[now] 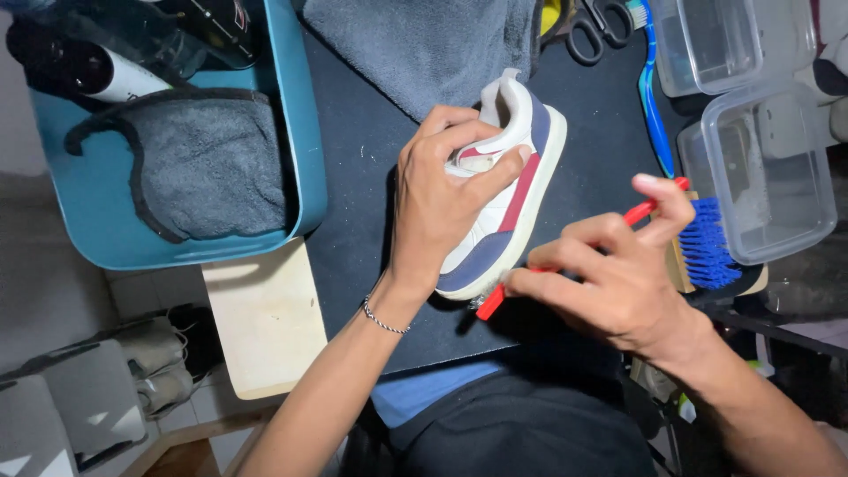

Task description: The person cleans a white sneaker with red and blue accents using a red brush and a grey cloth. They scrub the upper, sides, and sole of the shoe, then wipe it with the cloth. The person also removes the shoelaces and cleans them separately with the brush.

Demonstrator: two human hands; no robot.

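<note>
Head view: black mat (371, 177), teal tray (300, 132) beside; fingers gripping sneaker (508, 212) and red brush (565, 256).

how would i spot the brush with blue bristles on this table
Start at the dark work mat with the white, navy and red sneaker. Go to the mat's right edge, just under the nearer clear plastic tub. The scrub brush lies there, the only one with a wooden back and thick blue bristles.

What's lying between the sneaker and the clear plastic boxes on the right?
In the head view, a blue toothbrush lies on the dark mat between the sneaker and the clear plastic boxes; lower down, the right hand with its red brush.
</note>
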